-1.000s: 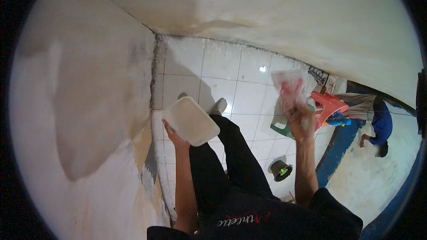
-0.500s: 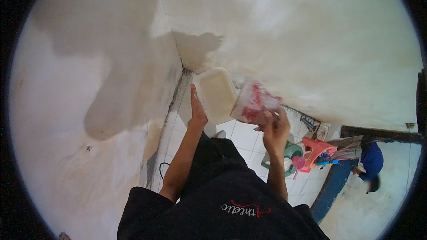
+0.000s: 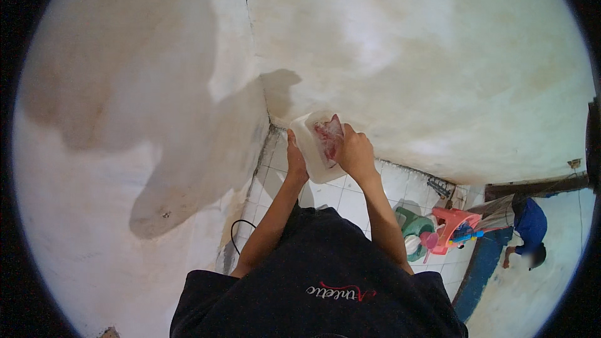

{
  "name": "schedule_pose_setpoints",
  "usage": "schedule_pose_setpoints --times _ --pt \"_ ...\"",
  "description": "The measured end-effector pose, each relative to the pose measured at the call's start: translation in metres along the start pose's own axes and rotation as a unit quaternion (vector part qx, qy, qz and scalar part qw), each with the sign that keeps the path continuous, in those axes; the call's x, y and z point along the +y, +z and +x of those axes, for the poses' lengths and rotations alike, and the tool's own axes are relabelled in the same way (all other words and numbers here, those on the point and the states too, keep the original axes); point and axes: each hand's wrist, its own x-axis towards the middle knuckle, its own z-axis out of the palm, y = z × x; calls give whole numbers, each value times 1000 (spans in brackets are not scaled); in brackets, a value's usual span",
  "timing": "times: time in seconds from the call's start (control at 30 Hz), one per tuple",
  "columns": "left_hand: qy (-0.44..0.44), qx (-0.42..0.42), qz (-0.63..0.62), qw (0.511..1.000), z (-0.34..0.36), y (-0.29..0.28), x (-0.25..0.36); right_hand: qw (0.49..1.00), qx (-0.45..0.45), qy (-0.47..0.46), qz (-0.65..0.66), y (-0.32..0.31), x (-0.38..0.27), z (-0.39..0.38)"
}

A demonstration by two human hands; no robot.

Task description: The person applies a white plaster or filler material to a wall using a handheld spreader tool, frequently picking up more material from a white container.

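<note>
My left hand (image 3: 297,161) grips the left side of a whitish rectangular plastic tub (image 3: 305,148), its thumb along the rim. The tub is held up in front of me, above the floor and near the wall corner. My right hand (image 3: 357,153) holds a thin red piece smeared with white (image 3: 328,136), inside the tub against its inner face. Whether that piece is cloth or plastic I cannot tell. The fingers of the right hand are partly hidden behind it and its own back.
Two stained pale walls (image 3: 400,56) meet at a corner ahead. On the white tiled floor (image 3: 350,203) at right stand a pink plastic stool (image 3: 452,225) and a green container (image 3: 410,228). Further right, a person in blue (image 3: 531,224) bends by a blue-edged wall. A black cable (image 3: 233,233) loops at left.
My right hand has moved left and brought the red piece from beside the tub into it. The tub sits slightly lower and further right in view.
</note>
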Motion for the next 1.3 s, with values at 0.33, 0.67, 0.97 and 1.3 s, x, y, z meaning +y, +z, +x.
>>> schedule_pose_setpoints --times 0.33,0.67,0.97,1.3 --pt "11 20 30 999 -2 -14 23 999 -9 -33 -5 18 -42 -3" --pt "21 90 35 995 15 -14 36 994 -67 -77 -25 26 -59 24" --pt "56 27 10 998 43 -10 40 992 -68 -80 -67 8 -27 63" --pt "59 20 -32 998 97 -13 13 996 -32 -63 61 0 -3 92"
